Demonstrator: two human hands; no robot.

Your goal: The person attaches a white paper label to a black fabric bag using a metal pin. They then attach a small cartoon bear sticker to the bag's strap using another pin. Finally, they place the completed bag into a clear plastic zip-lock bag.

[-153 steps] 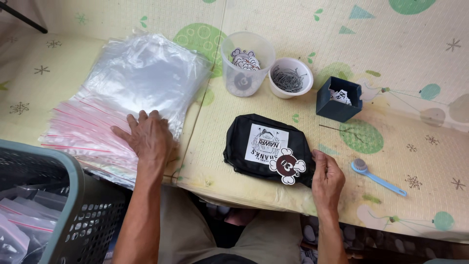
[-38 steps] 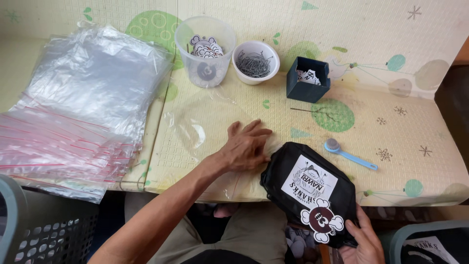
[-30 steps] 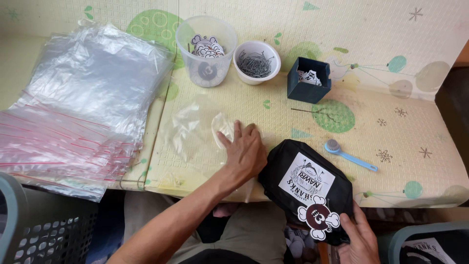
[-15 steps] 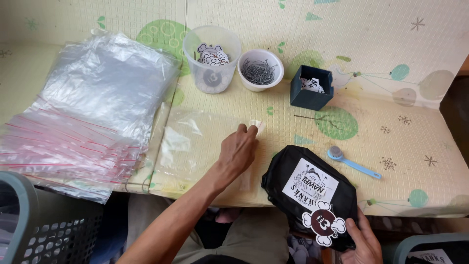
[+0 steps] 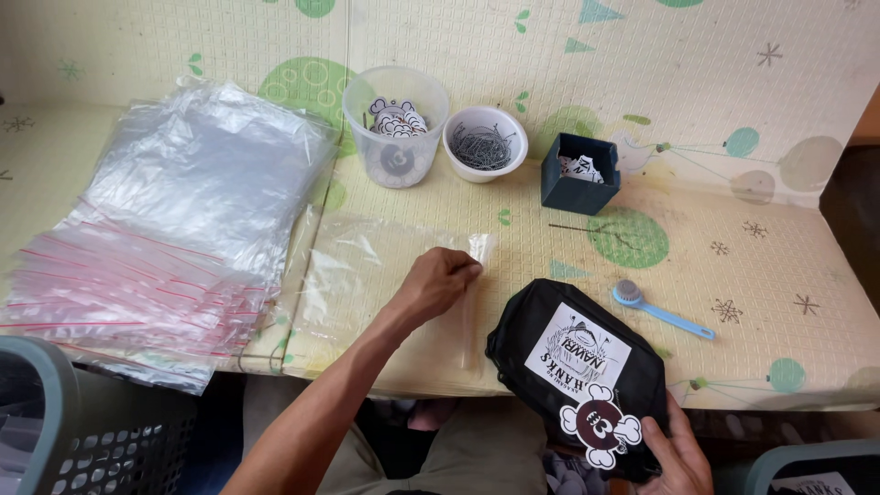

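My left hand pinches the right end of a clear plastic bag that lies flat on the patterned mat. My right hand holds the lower edge of a folded black garment at the mat's front right. A white printed label and a round brown-and-white tag are on top of the garment.
A stack of clear bags with red strips lies at the left. A clear cup of tags, a white bowl of metal clips and a small dark box stand at the back. A blue brush lies at right. Grey baskets sit below.
My left hand pulled one clear bag off the stack, laid it flat mid-mat and now pinches its right end. My right hand slid the black garment to the front right.
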